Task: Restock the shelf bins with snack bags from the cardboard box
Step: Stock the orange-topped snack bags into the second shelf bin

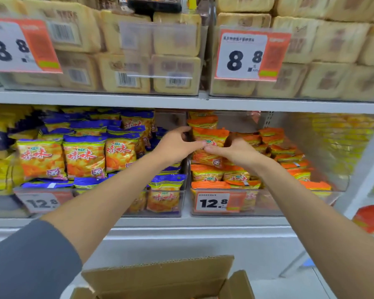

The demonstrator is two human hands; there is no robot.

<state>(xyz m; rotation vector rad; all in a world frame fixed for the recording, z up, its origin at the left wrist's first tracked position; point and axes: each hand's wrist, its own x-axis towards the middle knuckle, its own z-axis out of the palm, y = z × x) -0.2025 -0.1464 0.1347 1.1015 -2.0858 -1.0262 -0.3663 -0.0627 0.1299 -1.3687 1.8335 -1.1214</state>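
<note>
Down at the bottom edge, the cardboard box [160, 277] sits open, flaps up. What is left inside it cannot be seen from here. Both bare forearms reach over it to the lower shelf [181, 222]. The left hand [175, 143] and the right hand [235, 152] meet at one orange snack bag [209, 137], thumbs touching across its front, fingers curled round its sides. Both are gripping it, holding it upright at the left end of the right-hand clear bin [274, 203]. Below and beside it lie more orange bags, heaped flat towards the right, with a 12.8 price tag [216, 202] on the bin's front wall. The neighbouring bin [108, 203] to the left is packed with blue-topped bags [84, 156] standing in rows.

So the step in hand, by my reading, is placing — this bag is being set into the orange bin. The next move calls for seating it so it stands against the bags behind it, then letting go with both hands without tipping it — and reaching down to the box for another. Farther up, the top shelf carries pale packs [175, 67] behind 8.8 tags [244, 55].
</note>
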